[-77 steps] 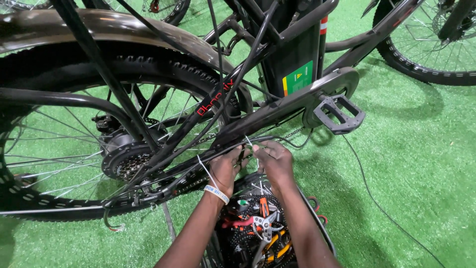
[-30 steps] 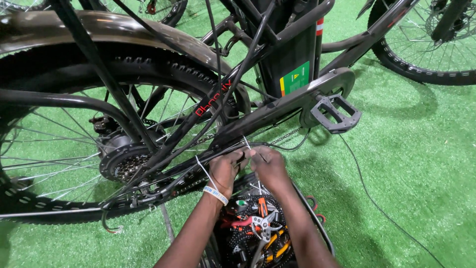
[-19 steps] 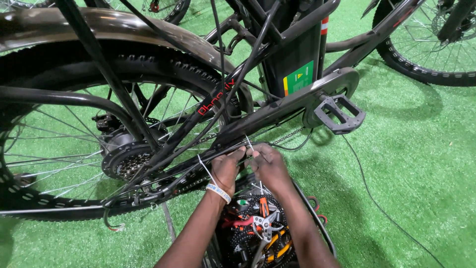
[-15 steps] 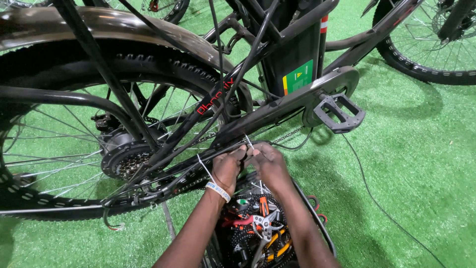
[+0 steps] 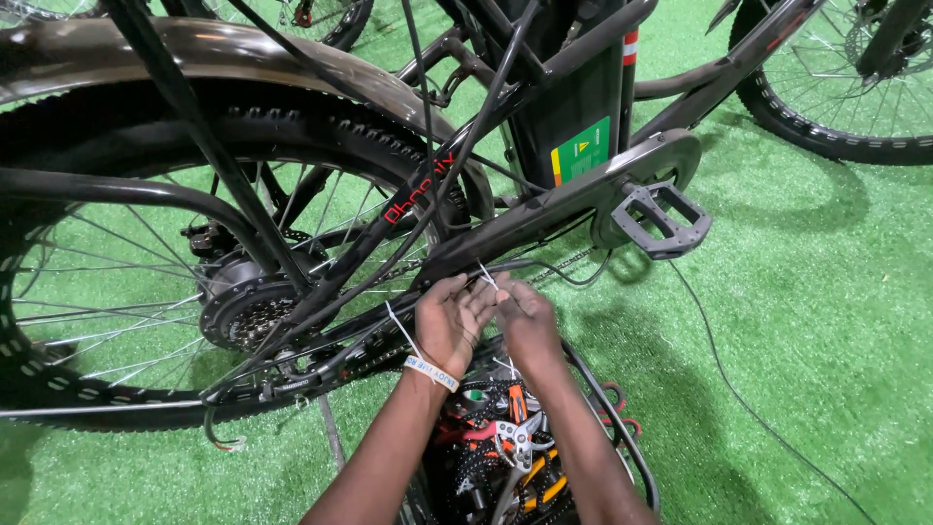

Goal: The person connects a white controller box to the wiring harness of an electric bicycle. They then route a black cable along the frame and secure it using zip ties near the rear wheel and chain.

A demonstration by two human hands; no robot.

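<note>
View from my head, looking down at the rear of a black bicycle on green artificial turf (image 5: 836, 321). My left hand (image 5: 449, 323) and my right hand (image 5: 520, 313) meet just below the black chainstay tube (image 5: 505, 228), fingertips touching. Between them lies a thin white plastic cable tie (image 5: 486, 275), its free tail poking up and left from the point where my fingers close. Both hands are curled and pressed together on the tie; the left thumb and forefinger appear to pinch it, but which fingers of the right hand grip it I cannot tell. The tie sits at my fingertips, directly against the underside of the frame, beside a thin black cable (image 5: 573, 277) that runs along the tube toward the crank.

A second white cable tie (image 5: 400, 328) stands on the frame just left of my left hand, near my wrist, which bears a white printed wristband (image 5: 432, 372). Right of my hands, well apart, is the flat black platform pedal (image 5: 662, 219) on its crank. To the left is the spoked rear wheel with knobby black tyre (image 5: 292, 126), and at its centre the grey hub with sprocket cluster (image 5: 243, 301). Beneath my forearms is a black open tool bag (image 5: 603, 389) holding red- and orange-handled hand tools (image 5: 505, 437).
</note>
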